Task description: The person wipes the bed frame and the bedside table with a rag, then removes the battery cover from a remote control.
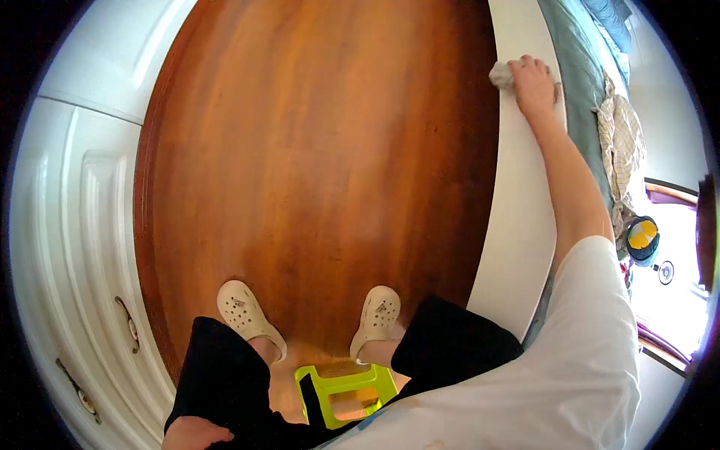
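My right hand [534, 84] is stretched far forward, its fingers closed over a crumpled greyish cloth [501, 75]. It presses the cloth on the top of a long white bed side rail [517, 195]. Part of the cloth is hidden beneath the palm. At the lower left, my left hand [196, 433] rests on the black trouser leg near my knee and holds nothing. Its thumb shows stretched out, while the other fingers are mostly out of sight.
A bright green plastic stool [345, 386] is under me. Cream clogs [244, 307] are on the brown wooden floor [315, 150]. White cabinet doors [101, 225] line the left. Beyond the rail are blue-green bedding [577, 82] and a checked cloth [621, 142].
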### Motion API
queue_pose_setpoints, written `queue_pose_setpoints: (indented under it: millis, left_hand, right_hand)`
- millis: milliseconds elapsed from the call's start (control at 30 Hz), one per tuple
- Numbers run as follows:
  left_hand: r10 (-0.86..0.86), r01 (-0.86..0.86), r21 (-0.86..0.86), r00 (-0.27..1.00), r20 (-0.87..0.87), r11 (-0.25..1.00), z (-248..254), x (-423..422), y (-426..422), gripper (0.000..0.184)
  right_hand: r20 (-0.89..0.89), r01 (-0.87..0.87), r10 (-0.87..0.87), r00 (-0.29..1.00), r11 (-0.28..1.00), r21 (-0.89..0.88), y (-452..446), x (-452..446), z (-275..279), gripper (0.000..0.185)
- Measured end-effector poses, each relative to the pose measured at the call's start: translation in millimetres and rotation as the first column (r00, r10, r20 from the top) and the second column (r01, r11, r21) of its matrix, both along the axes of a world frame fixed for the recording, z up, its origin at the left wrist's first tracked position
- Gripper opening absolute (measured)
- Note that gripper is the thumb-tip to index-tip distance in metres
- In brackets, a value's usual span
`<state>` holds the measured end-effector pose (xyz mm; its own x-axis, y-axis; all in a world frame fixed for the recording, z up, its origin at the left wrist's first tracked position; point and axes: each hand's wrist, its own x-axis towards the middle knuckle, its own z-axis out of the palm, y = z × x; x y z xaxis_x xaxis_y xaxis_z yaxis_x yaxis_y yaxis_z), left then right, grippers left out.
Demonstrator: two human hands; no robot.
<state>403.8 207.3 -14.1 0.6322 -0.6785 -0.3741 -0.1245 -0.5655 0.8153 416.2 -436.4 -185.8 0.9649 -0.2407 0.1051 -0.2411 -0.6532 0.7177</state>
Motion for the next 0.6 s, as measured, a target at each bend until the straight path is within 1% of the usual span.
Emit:
queue_pose_setpoints:
  millis: [33, 67, 133, 233, 267, 300, 333, 367, 433, 467, 500, 533, 567, 600]
  left_hand:
    - [0.002, -0.002, 0.005, 1.000, 0.006, 1.000, 0, -1, 3, 0.027]
    - [0.025, -0.025, 0.008, 1.000, 0.007, 1.000, 1, -2, 8, 0.026]
    - [0.049, -0.049, 0.007, 0.999, 0.014, 0.999, 1, -4, 15, 0.026]
    - [0.093, -0.091, -0.062, 0.995, 0.032, 0.994, 6, -14, 23, 0.024]
    - [0.076, -0.076, -0.048, 0.997, 0.002, 0.996, 11, -15, 21, 0.023]
    - [0.059, -0.060, -0.035, 0.998, -0.026, 0.998, 15, -16, 21, 0.022]
    - [0.064, -0.065, -0.043, 0.998, -0.020, 0.997, 17, -19, 22, 0.022]
    - [0.054, -0.054, -0.063, 0.999, -0.001, 0.997, 18, -24, 24, 0.022]
    - [0.038, -0.036, -0.086, 0.999, 0.019, 0.996, 20, -33, 26, 0.021]
    - [0.014, -0.012, -0.082, 0.999, 0.031, 0.997, 22, -37, 27, 0.022]
    - [-0.006, 0.010, -0.078, 0.999, 0.047, 0.997, 24, -41, 27, 0.022]
    - [-0.021, 0.025, -0.067, 0.998, 0.061, 0.997, 27, -45, 29, 0.024]
    - [-0.020, 0.025, -0.075, 0.998, 0.067, 0.997, 25, -50, 31, 0.024]
    - [-0.002, 0.013, -0.092, 0.992, 0.123, 0.996, 19, -57, 32, 0.028]
  right_hand:
    - [0.072, -0.018, 0.020, 0.997, 0.999, -0.027, -6, 5, 1, 0.019]
    - [0.079, -0.017, 0.019, 0.997, 1.000, -0.023, -6, 3, -3, 0.019]
    - [-0.074, 0.009, -0.012, 0.997, 0.999, -0.045, 6, -6, -5, 0.020]
    - [-0.275, 0.192, -0.176, 0.945, 0.981, 0.033, 38, -24, -16, 0.020]
    - [-0.325, 0.163, -0.140, 0.935, 0.986, 0.044, 51, -39, -20, 0.019]
    - [-0.348, 0.217, -0.174, 0.921, 0.972, 0.087, 59, -52, -28, 0.021]
    - [-0.431, 0.229, -0.170, 0.886, 0.970, 0.087, 77, -64, -26, 0.022]
    - [-0.461, 0.202, -0.126, 0.879, 0.972, 0.120, 91, -81, -27, 0.024]
    - [-0.577, 0.256, -0.124, 0.807, 0.954, 0.153, 136, -110, -17, 0.022]
    - [-0.626, 0.287, -0.104, 0.773, 0.937, 0.199, 143, -132, -24, 0.020]
    - [-0.637, 0.241, -0.018, 0.771, 0.933, 0.266, 166, -153, -13, 0.019]
    - [-0.687, 0.262, 0.022, 0.726, 0.915, 0.307, 182, -173, -7, 0.019]
    - [-0.652, 0.139, 0.140, 0.745, 0.923, 0.358, 189, -201, -10, 0.021]
    - [-0.710, 0.200, 0.118, 0.695, 0.916, 0.349, 211, -213, 7, 0.022]
